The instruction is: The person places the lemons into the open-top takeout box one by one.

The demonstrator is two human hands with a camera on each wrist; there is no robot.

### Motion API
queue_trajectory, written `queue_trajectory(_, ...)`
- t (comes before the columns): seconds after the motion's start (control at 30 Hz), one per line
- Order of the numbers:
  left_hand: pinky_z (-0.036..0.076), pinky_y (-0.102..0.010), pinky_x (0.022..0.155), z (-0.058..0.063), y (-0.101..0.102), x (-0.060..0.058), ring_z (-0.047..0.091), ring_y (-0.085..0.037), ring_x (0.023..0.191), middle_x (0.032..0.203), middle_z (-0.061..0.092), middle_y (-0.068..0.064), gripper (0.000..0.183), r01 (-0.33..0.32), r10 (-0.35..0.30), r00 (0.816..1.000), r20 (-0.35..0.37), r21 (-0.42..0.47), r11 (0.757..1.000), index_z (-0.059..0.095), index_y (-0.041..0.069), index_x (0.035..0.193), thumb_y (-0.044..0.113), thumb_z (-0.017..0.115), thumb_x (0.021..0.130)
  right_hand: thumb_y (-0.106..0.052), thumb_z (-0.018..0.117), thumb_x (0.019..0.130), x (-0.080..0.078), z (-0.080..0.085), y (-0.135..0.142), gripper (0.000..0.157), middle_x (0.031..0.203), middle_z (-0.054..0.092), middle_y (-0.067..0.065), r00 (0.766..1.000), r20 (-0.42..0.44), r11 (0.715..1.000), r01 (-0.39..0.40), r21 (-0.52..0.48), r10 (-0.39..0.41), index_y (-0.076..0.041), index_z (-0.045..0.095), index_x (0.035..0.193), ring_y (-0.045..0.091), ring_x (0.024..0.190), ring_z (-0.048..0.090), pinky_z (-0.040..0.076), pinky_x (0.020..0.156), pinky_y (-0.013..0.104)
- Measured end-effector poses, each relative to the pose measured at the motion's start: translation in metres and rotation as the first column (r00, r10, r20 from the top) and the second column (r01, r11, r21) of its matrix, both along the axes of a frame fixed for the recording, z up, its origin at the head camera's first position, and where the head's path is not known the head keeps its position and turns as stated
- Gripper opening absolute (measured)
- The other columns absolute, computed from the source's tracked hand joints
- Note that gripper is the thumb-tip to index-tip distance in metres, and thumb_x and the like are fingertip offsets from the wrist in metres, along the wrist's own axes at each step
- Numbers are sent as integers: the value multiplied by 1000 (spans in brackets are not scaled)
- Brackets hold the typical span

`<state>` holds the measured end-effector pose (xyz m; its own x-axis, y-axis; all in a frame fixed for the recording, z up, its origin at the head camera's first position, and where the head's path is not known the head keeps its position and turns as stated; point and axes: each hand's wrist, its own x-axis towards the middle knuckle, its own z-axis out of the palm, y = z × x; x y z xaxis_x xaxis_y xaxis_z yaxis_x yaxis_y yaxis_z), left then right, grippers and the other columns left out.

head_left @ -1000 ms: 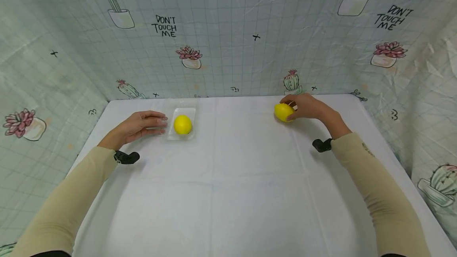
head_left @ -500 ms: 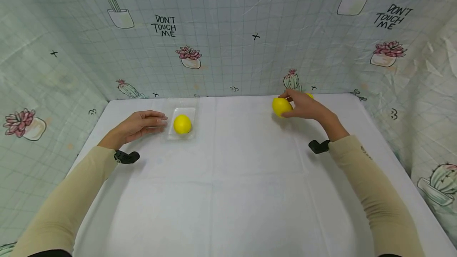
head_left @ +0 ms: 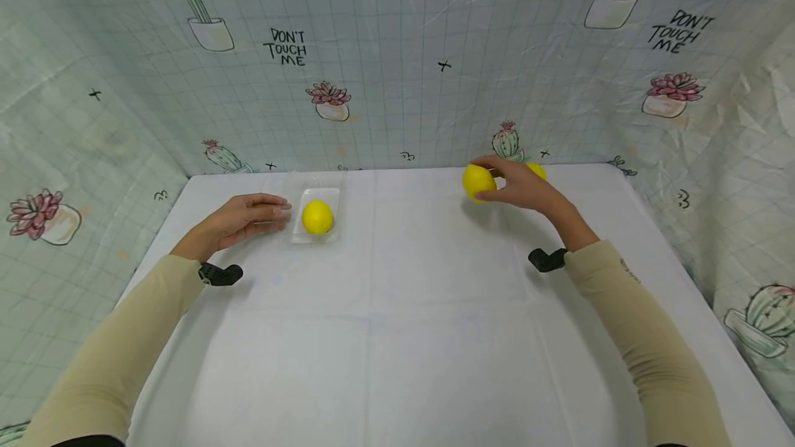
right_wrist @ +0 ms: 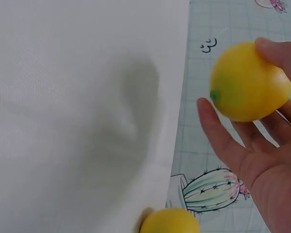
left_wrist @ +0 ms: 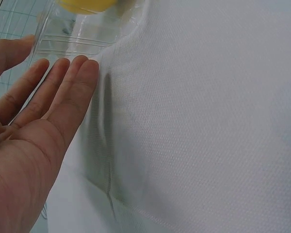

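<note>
Lemon (head_left: 477, 183) gripped by right hand (head_left: 523, 185), right of tray (head_left: 320, 194), second lemon (head_left: 317, 217) seated inside, third lemon (head_left: 537, 170) placed farther right, left hand (head_left: 242, 218) positioned straight-fingered just left.

Backdrop: pale grey-green fabric sheet with a thin grid print (head_left: 397, 33), back plus both sides, wrinkled at right. Printed motifs: green potted cacti (head_left: 507, 141), pink potted succulents (head_left: 329, 93), black hand-drawn "DON'T TOUCH ME" lettering (head_left: 288, 46). Table: white woven cloth top (head_left: 435, 350), fold creases visible, backdrop behind far edge. Lighting diffuse, shadows soft-edged.
</note>
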<state>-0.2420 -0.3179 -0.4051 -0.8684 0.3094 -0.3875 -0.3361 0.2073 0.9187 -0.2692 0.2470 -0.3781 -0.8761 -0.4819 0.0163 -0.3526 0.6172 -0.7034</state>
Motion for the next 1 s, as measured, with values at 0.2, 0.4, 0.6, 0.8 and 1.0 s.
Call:
queue_trajectory(0.2,53,-30,104,0,0,1,60,-22,127,154,41,-20,61,-2,2,1000,1,-7,1000,37,-3,152,21,64,102,-13,75,92,3,2,-4,66,144,54,14,1000,-10,1000,9,-22,-9,-10,47,151,35,127,51,45,107,58)
queue_trajectory(0.4,52,-32,105,1,0,1,60,-21,127,153,42,-19,59,-7,7,1000,9,-8,1000,37,-2,152,20,63,103,-15,66,99,5,1,-9,61,148,46,18,995,95,991,48,-121,-37,-4,39,152,38,135,46,42,112,56)
queue_trajectory(0.6,53,-30,104,0,1,0,61,-21,126,155,40,-21,60,-4,4,1000,10,-3,1000,37,-2,152,20,63,103,-16,70,97,7,3,-9,58,146,49,14,997,76,989,31,-146,-20,-7,45,149,35,136,46,40,115,56)
queue_trajectory(0.8,54,-29,103,1,1,0,62,-21,124,154,43,-20,60,-6,6,1000,8,1,1000,36,-4,152,19,62,103,-22,82,88,8,6,-10,58,139,58,5,1000,-8,993,23,-116,-24,-16,57,141,27,130,54,54,102,50)
queue_trajectory(1.0,54,-29,102,2,2,1,63,-19,123,152,44,-18,60,-6,6,1000,7,-4,1000,34,-4,153,18,61,104,-20,85,85,5,6,-16,61,140,60,6,997,-76,996,10,-94,-17,-15,60,141,27,128,58,57,100,45)
